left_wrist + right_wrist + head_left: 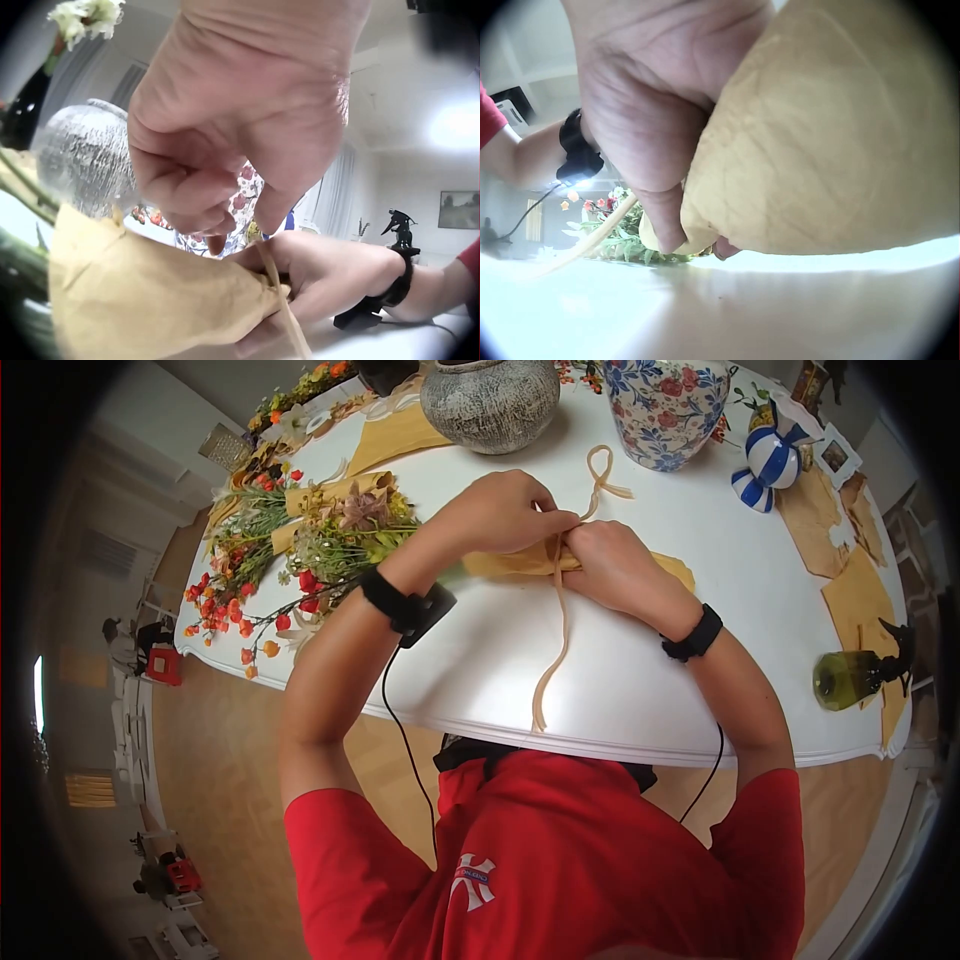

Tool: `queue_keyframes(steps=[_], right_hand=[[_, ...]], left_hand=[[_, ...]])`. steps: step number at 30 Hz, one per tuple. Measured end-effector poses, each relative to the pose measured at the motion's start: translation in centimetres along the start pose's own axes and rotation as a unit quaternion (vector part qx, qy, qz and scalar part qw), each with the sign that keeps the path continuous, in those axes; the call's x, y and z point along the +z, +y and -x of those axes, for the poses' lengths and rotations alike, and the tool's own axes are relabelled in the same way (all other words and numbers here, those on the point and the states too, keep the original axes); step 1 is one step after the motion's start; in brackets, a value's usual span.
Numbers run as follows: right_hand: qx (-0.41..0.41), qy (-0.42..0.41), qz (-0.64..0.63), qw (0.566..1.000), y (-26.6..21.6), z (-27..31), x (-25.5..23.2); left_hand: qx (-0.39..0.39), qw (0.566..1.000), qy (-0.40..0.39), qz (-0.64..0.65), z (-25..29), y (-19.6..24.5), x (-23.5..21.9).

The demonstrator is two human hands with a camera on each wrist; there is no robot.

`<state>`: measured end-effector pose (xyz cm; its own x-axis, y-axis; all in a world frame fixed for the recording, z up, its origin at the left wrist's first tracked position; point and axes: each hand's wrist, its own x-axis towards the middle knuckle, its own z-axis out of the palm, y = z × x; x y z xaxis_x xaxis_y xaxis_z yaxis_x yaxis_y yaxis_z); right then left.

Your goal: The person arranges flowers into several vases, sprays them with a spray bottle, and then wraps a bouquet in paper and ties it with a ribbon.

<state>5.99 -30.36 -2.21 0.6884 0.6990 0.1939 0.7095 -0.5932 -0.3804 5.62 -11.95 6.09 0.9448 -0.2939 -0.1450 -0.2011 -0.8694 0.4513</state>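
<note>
A bouquet in tan wrapping paper (510, 564) lies over the white table, its flowers toward the left. My right hand (622, 563) grips the paper's gathered neck, fingers curled round it; in the right wrist view, the flared paper end (832, 142) hides part of this hand. A pale tan ribbon (563, 620) crosses the neck, one tail hanging toward the front edge and the other looping behind. Above the neck, my left hand (503, 512) has its fingers curled and its fingertips at the ribbon, beside the right thumb. The left wrist view shows the ribbon (279, 277) passing over the right hand.
Loose flowers and greenery (330, 550) cover the table's left side. A grey textured pot (490, 405) and a floral-patterned pot (668, 410) stand at the back. On the right are a blue-and-white striped ornament (773, 458), brown paper sheets (858, 600) and a green spray bottle (845, 678).
</note>
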Motion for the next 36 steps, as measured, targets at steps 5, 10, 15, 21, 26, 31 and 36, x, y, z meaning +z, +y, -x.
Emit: queue_keyframes(steps=[5,10,15,21,26,31,36], right_hand=[[0.01,0.02,-0.015,1.0,-0.3,0.3,-0.3],[0.014,0.043,-0.027,0.999,-0.5,0.2,-0.2],[0.011,0.022,-0.02,1.0,-0.1,0.1,0.2],[0.04,0.029,-0.007,0.999,-0.7,0.1,-0.2],[0.017,0.09,-0.002,0.996,-0.7,0.0,0.6],[-0.088,0.167,0.023,0.982,-1.4,0.3,0.1],[-0.081,0.151,0.049,0.984,-1.5,0.4,-0.2]], left_hand=[[0.031,0.987,-0.028,0.153,-4.0,-2.7,2.3],[-0.012,0.981,-0.008,0.195,-4.6,-1.7,1.6],[-0.032,0.99,-0.068,0.123,-4.6,-1.0,1.6],[-0.05,0.975,-0.009,0.214,-6.2,-2.7,2.4],[-0.054,0.972,0.022,0.227,-6.3,-4.0,2.5],[-0.049,0.97,0.0,0.237,-6.5,-4.4,2.6],[0.013,0.984,0.166,0.069,-5.0,-3.6,2.1]])
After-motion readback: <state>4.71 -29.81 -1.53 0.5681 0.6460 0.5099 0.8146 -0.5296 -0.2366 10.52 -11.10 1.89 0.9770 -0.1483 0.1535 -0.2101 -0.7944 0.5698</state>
